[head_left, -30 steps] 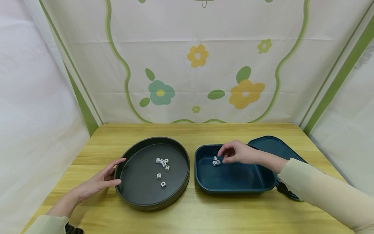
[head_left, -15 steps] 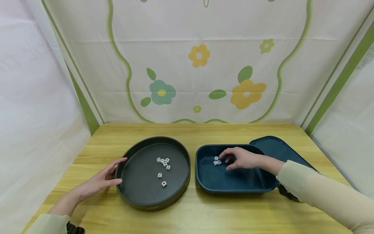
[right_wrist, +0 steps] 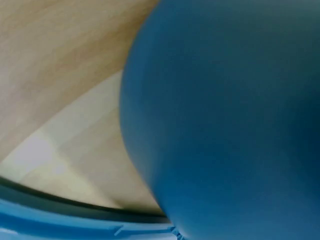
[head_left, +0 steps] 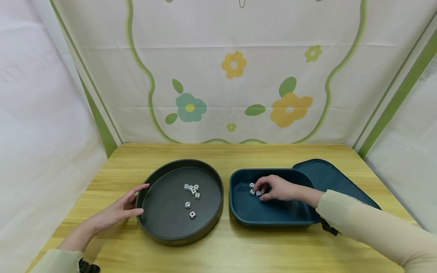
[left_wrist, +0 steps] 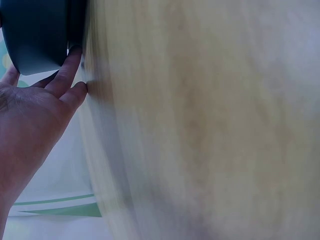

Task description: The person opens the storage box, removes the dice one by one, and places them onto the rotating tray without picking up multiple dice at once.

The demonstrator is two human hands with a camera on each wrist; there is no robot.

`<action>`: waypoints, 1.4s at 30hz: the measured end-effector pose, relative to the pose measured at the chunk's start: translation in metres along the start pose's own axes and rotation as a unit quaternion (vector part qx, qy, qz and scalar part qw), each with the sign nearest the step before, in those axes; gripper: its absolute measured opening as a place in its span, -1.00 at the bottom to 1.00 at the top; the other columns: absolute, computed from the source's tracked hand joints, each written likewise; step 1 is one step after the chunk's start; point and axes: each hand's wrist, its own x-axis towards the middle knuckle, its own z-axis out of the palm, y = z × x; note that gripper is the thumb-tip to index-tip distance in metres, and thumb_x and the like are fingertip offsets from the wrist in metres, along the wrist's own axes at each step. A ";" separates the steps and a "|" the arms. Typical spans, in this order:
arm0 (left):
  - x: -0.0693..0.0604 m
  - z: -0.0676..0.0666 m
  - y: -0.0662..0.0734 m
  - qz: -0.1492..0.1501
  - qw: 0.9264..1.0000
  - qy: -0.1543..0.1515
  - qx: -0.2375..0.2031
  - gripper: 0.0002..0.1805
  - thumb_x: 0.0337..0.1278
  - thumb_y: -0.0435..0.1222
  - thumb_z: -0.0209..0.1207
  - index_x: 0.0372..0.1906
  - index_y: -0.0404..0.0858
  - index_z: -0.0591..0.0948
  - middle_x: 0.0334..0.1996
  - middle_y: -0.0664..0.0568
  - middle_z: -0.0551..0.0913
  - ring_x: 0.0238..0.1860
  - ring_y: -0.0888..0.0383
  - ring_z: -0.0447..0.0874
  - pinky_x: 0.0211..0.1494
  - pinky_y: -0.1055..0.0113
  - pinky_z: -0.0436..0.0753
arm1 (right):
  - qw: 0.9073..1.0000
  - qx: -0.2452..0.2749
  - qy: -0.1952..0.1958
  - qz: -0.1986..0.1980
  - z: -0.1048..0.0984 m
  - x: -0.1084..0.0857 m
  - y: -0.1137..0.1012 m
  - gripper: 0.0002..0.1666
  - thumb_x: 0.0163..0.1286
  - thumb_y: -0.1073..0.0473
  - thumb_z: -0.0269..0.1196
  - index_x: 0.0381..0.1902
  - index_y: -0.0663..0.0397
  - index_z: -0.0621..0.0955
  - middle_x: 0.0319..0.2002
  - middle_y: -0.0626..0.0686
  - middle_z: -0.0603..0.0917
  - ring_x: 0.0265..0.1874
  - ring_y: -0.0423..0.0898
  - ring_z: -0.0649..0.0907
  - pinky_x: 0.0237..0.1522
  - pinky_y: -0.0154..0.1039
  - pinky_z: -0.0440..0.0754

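Observation:
In the head view, my left hand (head_left: pixel 116 210) rests at the near-left rim of a dark grey round baking pan (head_left: pixel 160 232), thumb and index finger reaching over the rim. The left wrist view shows its fingers stretched against the pan's outer wall. Several white dice (head_left: pixel 194 192) lie scattered in that pan. My right hand (head_left: pixel 278 188) reaches inside a dark blue rectangular container (head_left: pixel 273 218), its bent fingertips and thumb beside a white die (head_left: pixel 258 193). More dice (head_left: pixel 252 185) lie next to it. Whether the fingers touch the die cannot be made out.
A dark blue lid (head_left: pixel 327 175) lies behind and to the right of the container, partly under it and the right sleeve. All stands on a wooden table (head_left: pixel 222 250). A white cloth with printed flowers (head_left: pixel 290 110) encloses the back and sides.
The right hand lifted slightly away from the dice, then came back down among them. The dice in the blue container have spread slightly apart. The left hand stayed at the pan.

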 end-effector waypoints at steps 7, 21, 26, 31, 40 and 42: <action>0.000 0.000 -0.001 0.001 1.000 0.001 -0.001 -0.22 0.42 -0.38 0.04 0.56 -0.12 -0.09 0.48 -0.40 -0.21 0.42 -0.37 -0.19 0.10 0.54 0.35 | 1.000 0.008 0.019 0.015 0.004 0.002 0.004 -0.85 0.22 0.37 0.36 -0.26 0.10 0.64 -0.31 -0.06 0.61 -0.40 -0.19 0.58 -0.32 -0.28 0.56; -0.001 0.000 0.000 0.000 1.000 0.001 -0.002 -0.22 0.41 -0.37 0.04 0.56 -0.11 -0.09 0.49 -0.39 -0.24 0.42 -0.38 -0.25 0.10 0.56 0.33 | 0.999 0.022 0.040 -0.004 -0.013 0.003 -0.023 -0.90 0.28 0.34 0.32 -0.24 0.18 0.64 -0.34 -0.04 0.63 -0.40 -0.11 0.57 -0.31 -0.28 0.57; 0.000 0.000 0.001 -0.002 1.000 -0.001 -0.003 -0.21 0.41 -0.37 0.04 0.56 -0.13 -0.10 0.49 -0.39 -0.24 0.42 -0.38 -0.25 0.10 0.56 0.33 | 0.999 0.029 0.043 -0.014 -0.018 0.003 -0.036 -0.90 0.30 0.35 0.31 -0.22 0.20 0.64 -0.35 -0.02 0.63 -0.39 -0.09 0.57 -0.30 -0.27 0.57; -0.001 0.001 0.001 0.001 1.000 0.001 0.000 -0.22 0.42 -0.37 0.04 0.56 -0.14 -0.09 0.49 -0.39 -0.25 0.42 -0.39 -0.27 0.10 0.58 0.31 | 0.998 0.030 0.043 -0.021 -0.023 0.002 -0.046 -0.90 0.31 0.34 0.31 -0.21 0.19 0.63 -0.36 -0.03 0.61 -0.39 -0.08 0.57 -0.31 -0.26 0.58; 0.000 0.000 0.000 0.007 1.000 0.002 0.004 -0.22 0.41 -0.38 0.04 0.55 -0.16 -0.09 0.48 -0.41 -0.22 0.41 -0.39 -0.23 0.11 0.56 0.33 | 0.998 0.026 0.054 -0.019 -0.032 0.004 -0.060 -0.89 0.32 0.33 0.30 -0.19 0.15 0.64 -0.32 -0.03 0.61 -0.34 -0.04 0.58 -0.26 -0.24 0.60; 0.000 0.000 0.000 0.007 1.000 0.001 0.003 -0.22 0.41 -0.38 0.04 0.55 -0.16 -0.09 0.48 -0.41 -0.22 0.41 -0.39 -0.24 0.11 0.57 0.32 | 0.998 0.024 0.057 -0.020 -0.033 0.007 -0.065 -0.89 0.32 0.33 0.30 -0.19 0.14 0.64 -0.31 -0.03 0.62 -0.33 -0.04 0.59 -0.24 -0.24 0.60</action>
